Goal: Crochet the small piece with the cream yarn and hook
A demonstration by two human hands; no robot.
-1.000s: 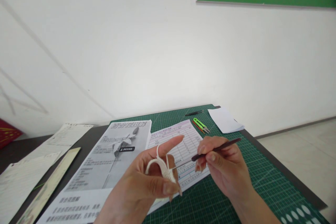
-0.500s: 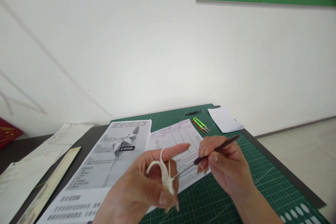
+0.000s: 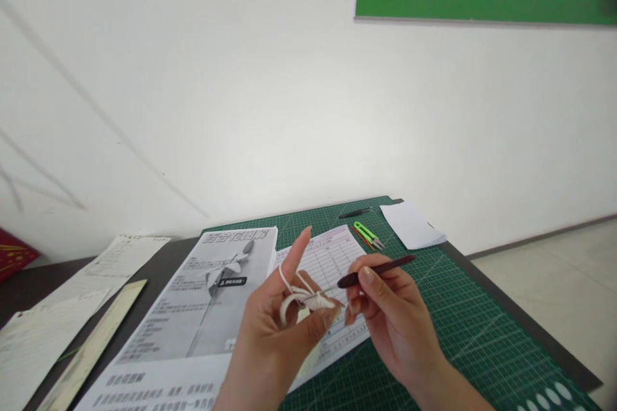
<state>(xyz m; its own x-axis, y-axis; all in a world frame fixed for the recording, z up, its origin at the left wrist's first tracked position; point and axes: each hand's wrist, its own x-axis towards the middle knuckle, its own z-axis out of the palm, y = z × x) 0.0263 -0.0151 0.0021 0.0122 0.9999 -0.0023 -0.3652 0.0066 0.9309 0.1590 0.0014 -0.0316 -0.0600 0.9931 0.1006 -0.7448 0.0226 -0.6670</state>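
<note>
White crochet piece is up in the air over the bench, pinched between the thumb and fingers of the left hand, whose index finger stands raised with a strand of the yarn looped around it. Just beside it, the right hand is curled in a pen-like grip on the dark handle of a crochet hook; the thin metal shaft reaches the piece, though whether it passes through a stitch I cannot tell. Below the hands lies a green cutting mat, with a ruled form and a printed flower sheet partly on it. Left of these, a pale flat strip and handwritten papers rest on the black bench. Farther back are green snips, a slim dark tool and white paper. Behind rises a white wall with a green-edged board.
</note>
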